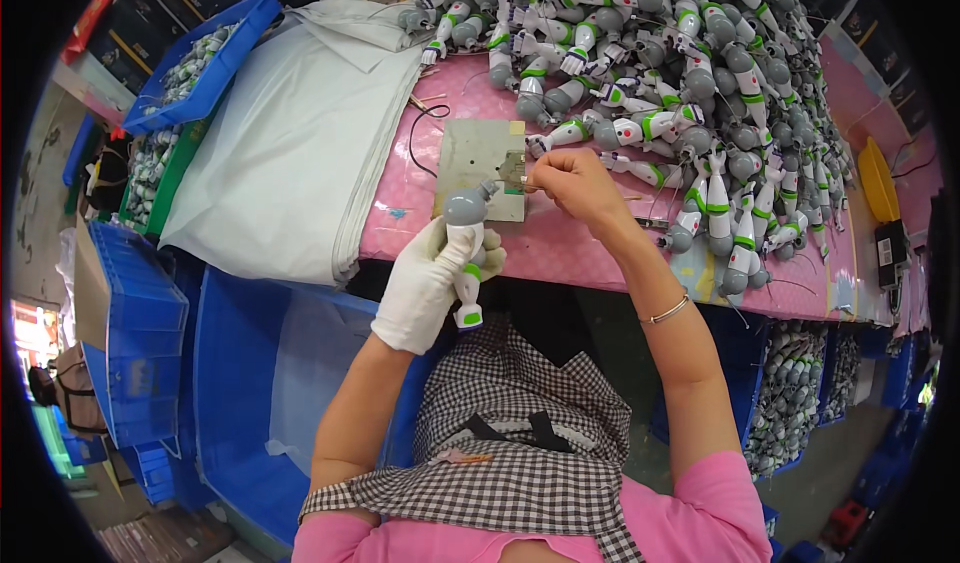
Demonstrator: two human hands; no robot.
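My left hand [412, 288], in a white glove, is closed round a toy arm [466, 209] with a grey ball-shaped shoulder, a white forearm and green bands. The shoulder points up, and the lower end hangs below my fingers. Just beyond it a metal plate [468, 148] lies on the table, with a small green and dark fitting at its right side. My bare right hand [575, 185] is pinched at that fitting. Something thin seems to run from its fingertips toward the toy arm's top, too fine to make out.
A large heap of toy arms [640, 1] covers the back and right of the pink table [385, 228]. White sheets [290, 133] lie at the left, by a blue tray [245, 28] of parts. A big blue bin [235, 363] stands below. A yellow tray [878, 183] is far right.
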